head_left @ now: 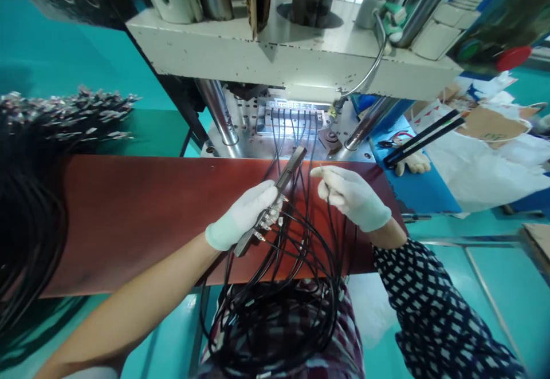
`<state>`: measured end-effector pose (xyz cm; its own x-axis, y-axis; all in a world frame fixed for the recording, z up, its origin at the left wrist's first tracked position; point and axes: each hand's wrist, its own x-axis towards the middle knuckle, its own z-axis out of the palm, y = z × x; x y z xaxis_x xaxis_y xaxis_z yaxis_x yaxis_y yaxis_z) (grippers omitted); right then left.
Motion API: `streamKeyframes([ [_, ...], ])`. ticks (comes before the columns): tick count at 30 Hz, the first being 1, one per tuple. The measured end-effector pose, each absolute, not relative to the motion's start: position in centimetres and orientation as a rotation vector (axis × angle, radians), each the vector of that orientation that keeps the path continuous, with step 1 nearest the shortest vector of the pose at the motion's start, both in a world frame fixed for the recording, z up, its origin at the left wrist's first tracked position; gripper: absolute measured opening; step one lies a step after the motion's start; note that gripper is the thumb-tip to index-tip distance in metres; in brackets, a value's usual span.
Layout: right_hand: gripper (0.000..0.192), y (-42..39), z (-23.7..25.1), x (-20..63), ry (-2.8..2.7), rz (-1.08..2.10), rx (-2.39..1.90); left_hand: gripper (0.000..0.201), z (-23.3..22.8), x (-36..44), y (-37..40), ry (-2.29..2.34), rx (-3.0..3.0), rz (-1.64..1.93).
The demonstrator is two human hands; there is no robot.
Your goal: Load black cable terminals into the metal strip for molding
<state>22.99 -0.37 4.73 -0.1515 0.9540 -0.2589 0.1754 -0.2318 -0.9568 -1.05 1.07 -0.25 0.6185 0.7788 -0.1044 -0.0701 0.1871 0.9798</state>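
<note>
My left hand [253, 207], in a white glove, is wrapped round a long grey metal bar [292, 168] held at a slant. Several black cables with small metal connectors [267, 218] come off the bar's right side. To the right, my gloved right hand [346, 193] pinches a thin black cable [330, 213] between thumb and fingers; the cable's end is partly hidden by the fingers. More black cables [275, 350] lie coiled over my lap. Ahead, other cables run into a brightly lit metal mould [294, 120] on the press bed.
The press's heavy white plate [275, 61] spans above the mould, between steel posts [220, 113]. A reddish-brown board [141, 213] lies before me. At left hangs a large bundle of black cables [30, 213]. Black rods [423, 141] and a glove [413, 162] lie on a blue surface at right.
</note>
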Motion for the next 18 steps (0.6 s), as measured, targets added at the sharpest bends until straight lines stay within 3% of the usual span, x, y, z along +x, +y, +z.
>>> streamKeyframes([
  [4, 0.033, -0.8, 5.2, 20.1, -1.578, 1.354, -1.435, 0.037, -0.5, -1.2, 1.2, 0.705, 1.268, 0.697],
  [18, 0.040, -0.7, 3.6, 17.7, -1.760, 1.158, -1.499, 0.036, 1.2, -1.2, 0.6, 0.868, 1.564, 0.647],
])
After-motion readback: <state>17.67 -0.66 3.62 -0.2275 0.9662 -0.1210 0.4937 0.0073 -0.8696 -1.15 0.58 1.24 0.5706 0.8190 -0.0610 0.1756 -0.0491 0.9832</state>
